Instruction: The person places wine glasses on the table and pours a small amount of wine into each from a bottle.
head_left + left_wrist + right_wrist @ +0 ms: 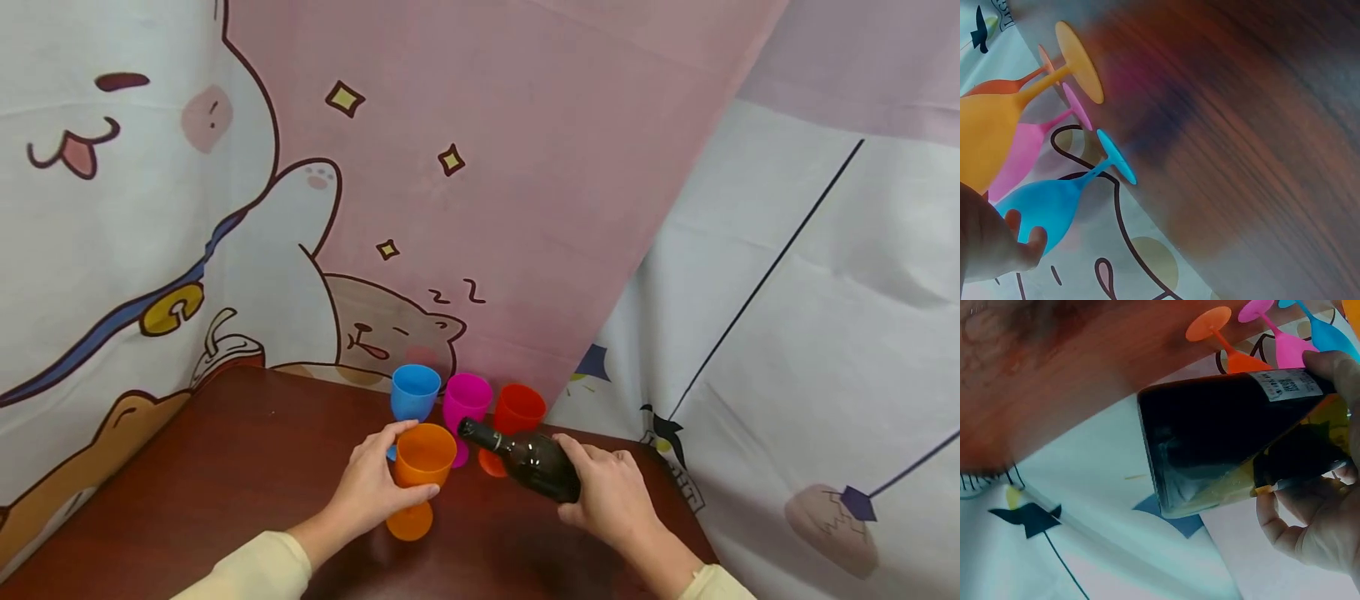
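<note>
Here, low centre, my left hand (372, 482) grips the orange cup (426, 468), my right hand (611, 493) the bottle (537, 463): pouring seemingly remains.

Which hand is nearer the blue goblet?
Left. The left hand is just in front of the blue goblet, holding the orange goblet; the right hand is farther off, to the goblet's right, gripping the dark bottle.

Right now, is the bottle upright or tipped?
Tipped: in the head view the bottle slants in the right hand, its neck leaning toward the orange cup. No stream shows.
</note>
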The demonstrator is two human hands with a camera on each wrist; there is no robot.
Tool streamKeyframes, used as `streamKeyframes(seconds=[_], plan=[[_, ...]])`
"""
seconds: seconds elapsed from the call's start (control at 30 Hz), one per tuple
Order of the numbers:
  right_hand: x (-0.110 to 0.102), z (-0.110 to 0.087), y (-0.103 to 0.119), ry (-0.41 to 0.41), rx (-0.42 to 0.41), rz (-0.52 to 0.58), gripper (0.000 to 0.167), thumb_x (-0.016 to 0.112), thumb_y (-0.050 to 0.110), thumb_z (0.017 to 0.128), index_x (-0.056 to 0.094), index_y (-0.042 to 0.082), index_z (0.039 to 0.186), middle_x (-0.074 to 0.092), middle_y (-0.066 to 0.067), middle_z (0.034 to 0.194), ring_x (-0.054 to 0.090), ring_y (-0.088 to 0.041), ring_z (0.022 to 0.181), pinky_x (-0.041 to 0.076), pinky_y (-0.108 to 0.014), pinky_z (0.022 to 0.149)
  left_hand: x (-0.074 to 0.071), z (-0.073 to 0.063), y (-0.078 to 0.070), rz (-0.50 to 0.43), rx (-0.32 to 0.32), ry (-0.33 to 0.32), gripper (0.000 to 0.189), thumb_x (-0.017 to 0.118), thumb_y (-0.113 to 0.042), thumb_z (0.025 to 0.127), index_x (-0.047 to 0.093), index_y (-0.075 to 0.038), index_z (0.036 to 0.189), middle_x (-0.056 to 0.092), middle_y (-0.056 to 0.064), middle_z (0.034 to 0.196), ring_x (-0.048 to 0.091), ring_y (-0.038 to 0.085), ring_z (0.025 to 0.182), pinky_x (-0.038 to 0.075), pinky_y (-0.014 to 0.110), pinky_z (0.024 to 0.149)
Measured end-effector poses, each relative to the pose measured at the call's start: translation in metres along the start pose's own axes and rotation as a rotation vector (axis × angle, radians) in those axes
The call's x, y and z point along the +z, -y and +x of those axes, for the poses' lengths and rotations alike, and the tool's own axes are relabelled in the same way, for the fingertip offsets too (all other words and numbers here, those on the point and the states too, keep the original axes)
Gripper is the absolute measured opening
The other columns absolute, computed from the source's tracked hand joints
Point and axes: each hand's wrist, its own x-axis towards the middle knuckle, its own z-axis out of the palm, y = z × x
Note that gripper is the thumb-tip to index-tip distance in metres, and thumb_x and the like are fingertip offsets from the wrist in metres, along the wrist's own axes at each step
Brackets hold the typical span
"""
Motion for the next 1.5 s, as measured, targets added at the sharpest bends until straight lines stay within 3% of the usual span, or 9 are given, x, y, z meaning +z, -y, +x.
streamKeyframes(seconds=[0.3, 0.77, 1.5], plan=[[-0.010, 0.009, 0.001, 0.026, -0.074, -0.110, 0.094, 0.100, 0.036, 0.054, 0.064, 0.022, 0.139, 0.079, -0.008, 0.111, 0.076, -0.028, 0.099, 0.053, -0.049, 0.084, 0.002, -0.001, 0.002, 0.005, 0.005, -0.009, 0.092, 0.100, -0.050, 0.069, 0.056, -0.031, 0.148, 0.068, -0.001, 0.140, 0.056, 0.029, 0.125, 0.053, 0.056, 0.099], [-0.021, 0.017, 0.002, -0.047, -0.179, -0.242, 0.092, 0.099, 0.035, 0.052, 0.062, 0.022, 0.135, 0.076, -0.008, 0.104, 0.074, -0.029, 0.089, 0.048, -0.045, 0.076, 0.001, -0.003, 0.001, 0.014, -0.005, -0.020, 0.093, 0.100, -0.049, 0.068, 0.056, -0.032, 0.148, 0.069, 0.000, 0.136, 0.056, 0.030, 0.125, 0.054, 0.056, 0.098], [-0.030, 0.022, 0.003, -0.042, -0.193, -0.290, 0.091, 0.100, 0.037, 0.055, 0.060, 0.022, 0.135, 0.070, -0.006, 0.095, 0.071, -0.028, 0.083, 0.047, -0.044, 0.072, 0.005, 0.000, 0.003, 0.019, -0.009, -0.024, 0.092, 0.099, -0.053, 0.069, 0.055, -0.035, 0.148, 0.067, 0.001, 0.138, 0.055, 0.032, 0.128, 0.056, 0.058, 0.098]])
